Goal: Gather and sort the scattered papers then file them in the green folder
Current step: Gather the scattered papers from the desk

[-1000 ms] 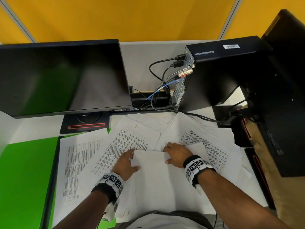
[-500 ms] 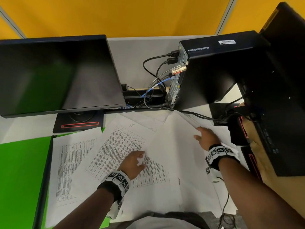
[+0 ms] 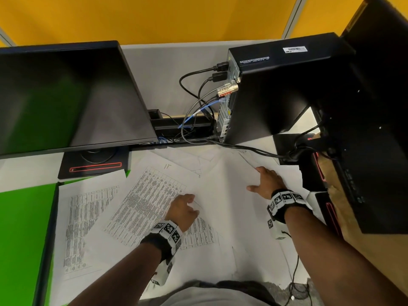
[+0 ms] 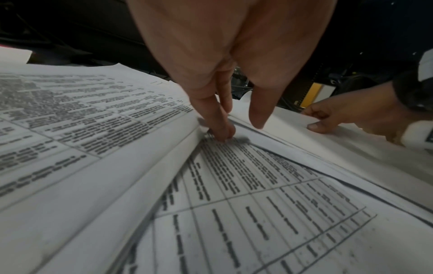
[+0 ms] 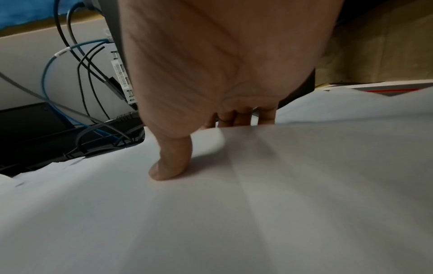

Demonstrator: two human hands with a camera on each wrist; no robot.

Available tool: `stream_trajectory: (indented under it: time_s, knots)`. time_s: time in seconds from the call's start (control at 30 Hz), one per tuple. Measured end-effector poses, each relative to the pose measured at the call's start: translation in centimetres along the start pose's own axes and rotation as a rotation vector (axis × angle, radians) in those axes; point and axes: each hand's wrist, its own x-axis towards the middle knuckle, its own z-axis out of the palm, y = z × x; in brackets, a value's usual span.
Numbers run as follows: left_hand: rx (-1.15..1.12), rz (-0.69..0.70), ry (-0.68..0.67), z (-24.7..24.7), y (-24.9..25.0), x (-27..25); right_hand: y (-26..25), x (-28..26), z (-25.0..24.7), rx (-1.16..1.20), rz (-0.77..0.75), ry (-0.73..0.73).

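Observation:
Scattered white papers cover the desk. A green folder point(image 3: 24, 228) lies open at the far left, partly under a printed sheet point(image 3: 88, 217). A second, slanted printed sheet point(image 3: 150, 195) overlaps it. My left hand point(image 3: 187, 205) rests on the printed pages at the middle, its fingertips point(image 4: 221, 129) pressing where one page overlaps another and the thumb held apart. My right hand point(image 3: 265, 181) pinches the far right edge of a blank sheet point(image 3: 225, 195). Its thumb point(image 5: 168, 166) lies on top of the blank sheet point(image 5: 257, 204) and the fingers curl beneath the edge.
A black monitor point(image 3: 66, 96) on its base point(image 3: 95, 164) stands at the back left. A black computer tower point(image 3: 282, 89) with a tangle of cables point(image 3: 198, 120) stands behind the papers. Another black monitor's back point(image 3: 375, 129) closes off the right. A yellow partition point(image 3: 154, 16) runs behind.
My right hand went from the middle of the pile to the blank sheet's right edge and took hold there. The sheet shifted right, uncovering a printed page by my left hand.

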Motion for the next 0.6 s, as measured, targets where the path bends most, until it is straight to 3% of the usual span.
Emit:
stream_trajectory:
  time_s: [0.17,0.3,0.4,0.6]
  knots:
    - [-0.022,0.04,-0.028,-0.2,-0.5,-0.4,0.2,-0.8,-0.1,0.246,0.028,0.01]
    - [-0.084,0.048,-0.041,-0.4,-0.8,-0.5,0.1,-2.3,-1.7,0.308,-0.025,0.067]
    - [-0.203,0.019,-0.051,-0.8,-0.8,-0.5,-0.4,-4.0,-4.1,0.463,-0.13,0.076]
    - [-0.364,0.036,-0.03,-2.3,0.7,-1.2,-2.0,-7.2,-10.3,0.552,-0.192,0.152]
